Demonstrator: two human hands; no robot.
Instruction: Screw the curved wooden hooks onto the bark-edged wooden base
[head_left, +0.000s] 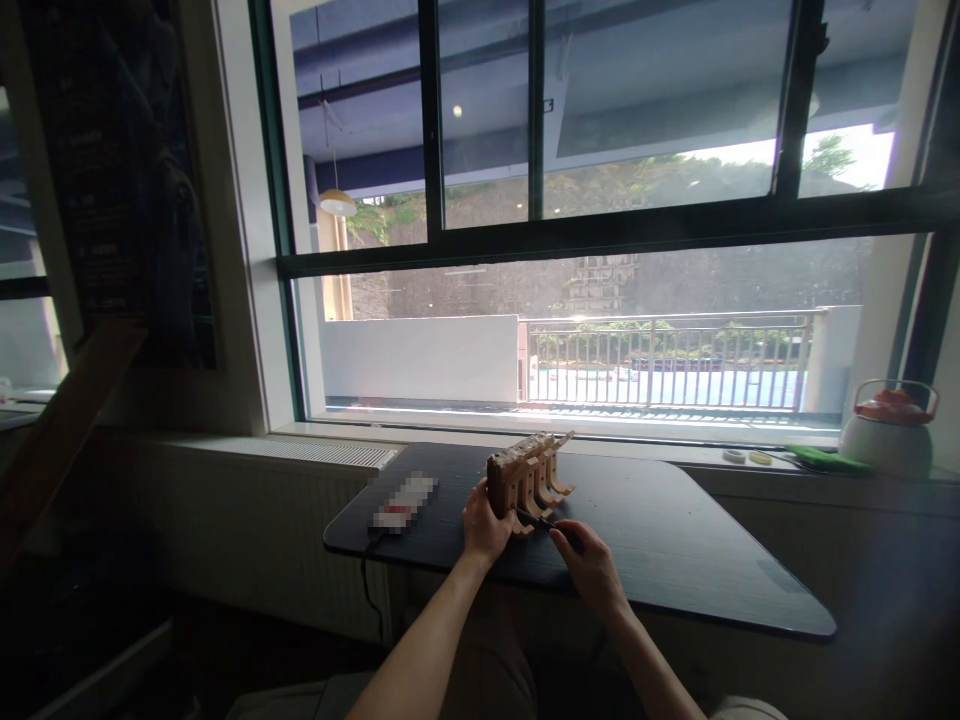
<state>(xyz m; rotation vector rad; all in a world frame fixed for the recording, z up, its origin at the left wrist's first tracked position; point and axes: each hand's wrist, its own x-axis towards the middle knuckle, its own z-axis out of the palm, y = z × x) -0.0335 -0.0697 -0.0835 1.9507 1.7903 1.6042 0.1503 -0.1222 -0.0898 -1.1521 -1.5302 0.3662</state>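
Note:
A light-brown wooden-looking model (529,478) with a row of curved, rib-like pieces along one side is held tilted over the dark table (637,530). My left hand (486,525) is closed around its near left end. In my right hand (589,562) is a slim black-handled tool (568,537), gripped between thumb and fingers. The tool points left toward the lower edge of the model, close to my left fingers. Its exact kind and tip are too small and dark to make out.
On the table's left lies a blurred-out flat object (405,502), a dark cable (367,590) hanging below it. A white kettle-like pot (889,440) with a red lid, a green cloth (829,459) and small round items stand on the sill. A radiator (262,520) is at left.

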